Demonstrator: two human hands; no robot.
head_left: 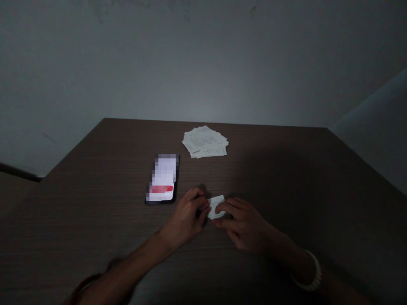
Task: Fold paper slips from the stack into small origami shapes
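A small slip of white printed paper is between my two hands, low over the near middle of the table. My left hand pinches its left edge between thumb and fingers. From the right, my right hand grips the paper's lower right part, with thumb and fingertips on it. The fingers cover part of the slip, and its print is too small to read. Beyond my hands lies a loose, fanned pile of similar printed papers.
Left of the pile, a phone lies face up with its screen lit and blurred. The dark wood table runs back to a grey wall. A pale beaded bracelet is on my right wrist. The light is dim.
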